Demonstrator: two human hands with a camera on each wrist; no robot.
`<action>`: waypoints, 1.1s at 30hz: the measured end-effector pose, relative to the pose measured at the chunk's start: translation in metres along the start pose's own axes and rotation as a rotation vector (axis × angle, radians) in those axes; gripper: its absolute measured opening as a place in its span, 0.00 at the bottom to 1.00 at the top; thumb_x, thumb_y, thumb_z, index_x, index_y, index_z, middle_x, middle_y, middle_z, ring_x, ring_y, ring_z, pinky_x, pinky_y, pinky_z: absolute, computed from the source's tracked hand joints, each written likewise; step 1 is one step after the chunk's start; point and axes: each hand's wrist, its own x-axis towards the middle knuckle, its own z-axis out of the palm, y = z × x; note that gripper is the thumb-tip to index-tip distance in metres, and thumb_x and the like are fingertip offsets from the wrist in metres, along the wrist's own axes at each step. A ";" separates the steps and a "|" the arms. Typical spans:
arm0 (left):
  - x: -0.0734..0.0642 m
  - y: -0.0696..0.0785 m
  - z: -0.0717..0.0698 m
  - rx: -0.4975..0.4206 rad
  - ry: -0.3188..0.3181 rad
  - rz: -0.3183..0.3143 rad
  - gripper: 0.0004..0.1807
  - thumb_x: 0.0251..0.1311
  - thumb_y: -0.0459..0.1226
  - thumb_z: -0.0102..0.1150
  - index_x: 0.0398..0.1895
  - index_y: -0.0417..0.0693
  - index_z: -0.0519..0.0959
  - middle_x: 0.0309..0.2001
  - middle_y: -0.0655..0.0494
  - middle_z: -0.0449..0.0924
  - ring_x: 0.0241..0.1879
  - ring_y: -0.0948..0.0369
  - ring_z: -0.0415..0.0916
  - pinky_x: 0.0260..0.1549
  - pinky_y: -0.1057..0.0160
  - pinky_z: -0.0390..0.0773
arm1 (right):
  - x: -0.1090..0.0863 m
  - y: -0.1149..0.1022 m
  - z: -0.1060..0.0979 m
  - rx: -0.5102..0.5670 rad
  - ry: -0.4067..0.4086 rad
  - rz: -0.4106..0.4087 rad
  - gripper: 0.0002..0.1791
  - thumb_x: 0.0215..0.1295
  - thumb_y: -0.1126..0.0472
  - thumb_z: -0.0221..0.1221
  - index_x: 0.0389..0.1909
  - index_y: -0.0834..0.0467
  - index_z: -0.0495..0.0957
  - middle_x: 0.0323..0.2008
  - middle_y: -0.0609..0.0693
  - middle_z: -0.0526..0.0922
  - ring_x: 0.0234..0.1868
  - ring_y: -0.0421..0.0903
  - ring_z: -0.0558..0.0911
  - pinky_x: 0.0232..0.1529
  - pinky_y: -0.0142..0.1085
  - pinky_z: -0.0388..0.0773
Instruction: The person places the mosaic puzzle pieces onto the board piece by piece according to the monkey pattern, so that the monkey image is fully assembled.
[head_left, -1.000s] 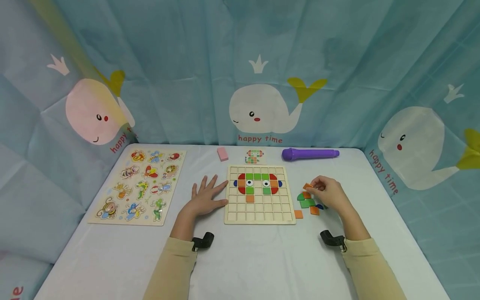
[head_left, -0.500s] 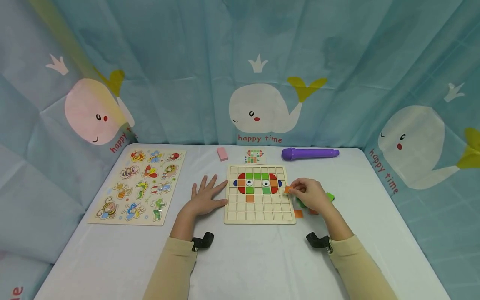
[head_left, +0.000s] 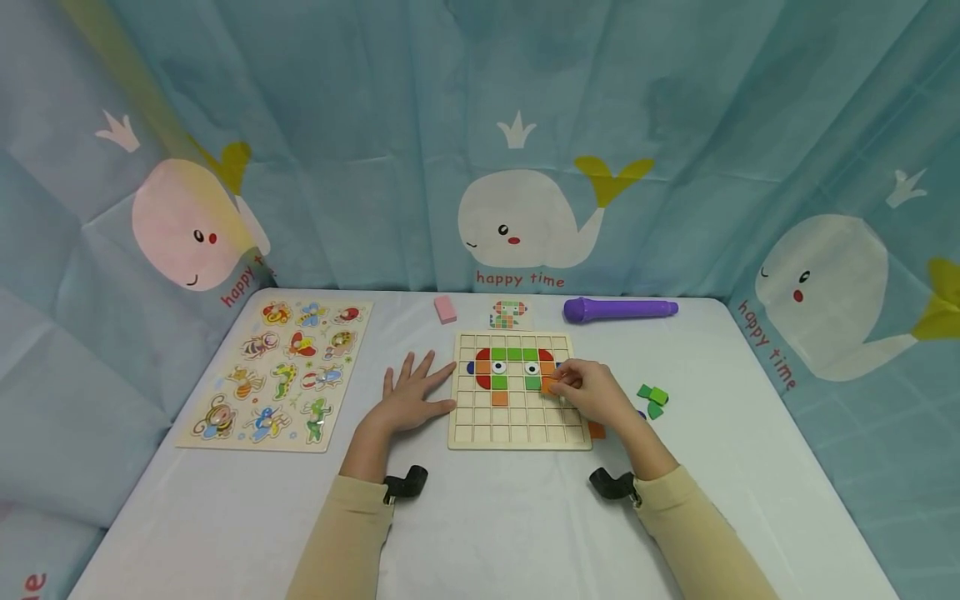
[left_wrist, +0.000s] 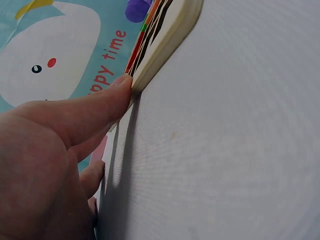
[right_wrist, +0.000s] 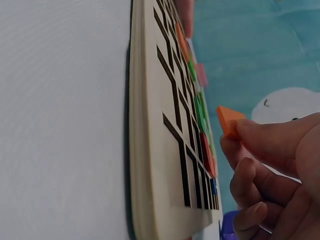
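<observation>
A wooden grid board [head_left: 517, 433] lies mid-table, with red, green, orange and blue tiles and two eye tiles set in its upper squares. My right hand [head_left: 596, 392] pinches an orange square tile [right_wrist: 229, 120] between thumb and fingertips, over the board's right part. In the right wrist view that tile stands tilted, apart from the board face. My left hand [head_left: 408, 400] lies with fingers spread on the table, thumb and index fingertips touching the board's left edge. The left wrist view has the thumb [left_wrist: 100, 107] straight against that edge.
Loose green tiles [head_left: 657, 396] lie right of the board, and an orange tile [head_left: 597, 430] sits by its lower right corner. Behind are a pattern card [head_left: 510, 313], a pink block [head_left: 445, 309] and a purple toy microphone [head_left: 621, 309]. An insect puzzle board [head_left: 277, 375] lies left.
My right hand has carried the orange tile leftward from the loose pile to over the board. My left hand has stayed at the board's left edge.
</observation>
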 end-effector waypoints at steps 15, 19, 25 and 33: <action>-0.002 0.000 -0.001 -0.009 0.003 0.021 0.41 0.64 0.59 0.60 0.79 0.67 0.58 0.83 0.51 0.37 0.81 0.43 0.22 0.72 0.34 0.21 | 0.012 -0.015 0.021 0.038 -0.052 -0.056 0.06 0.68 0.55 0.66 0.39 0.53 0.84 0.32 0.45 0.85 0.33 0.40 0.81 0.38 0.37 0.79; -0.002 0.000 -0.001 -0.010 0.004 0.023 0.41 0.64 0.59 0.60 0.79 0.68 0.59 0.83 0.51 0.37 0.81 0.43 0.22 0.72 0.33 0.21 | 0.016 -0.018 0.027 0.023 -0.058 -0.058 0.05 0.68 0.55 0.66 0.38 0.52 0.84 0.31 0.43 0.84 0.32 0.41 0.79 0.37 0.36 0.78; -0.002 -0.001 -0.001 -0.008 0.008 0.026 0.41 0.64 0.59 0.60 0.79 0.67 0.59 0.83 0.51 0.38 0.81 0.43 0.22 0.72 0.33 0.21 | 0.019 -0.021 0.032 0.010 -0.062 -0.059 0.03 0.68 0.56 0.66 0.37 0.51 0.84 0.31 0.43 0.84 0.32 0.40 0.79 0.38 0.36 0.78; -0.002 -0.001 -0.001 -0.007 0.005 0.028 0.42 0.64 0.59 0.60 0.79 0.67 0.58 0.83 0.50 0.37 0.80 0.43 0.22 0.72 0.33 0.21 | 0.020 -0.025 0.037 -0.048 -0.067 -0.082 0.04 0.67 0.55 0.66 0.34 0.49 0.84 0.30 0.41 0.83 0.32 0.39 0.79 0.39 0.37 0.78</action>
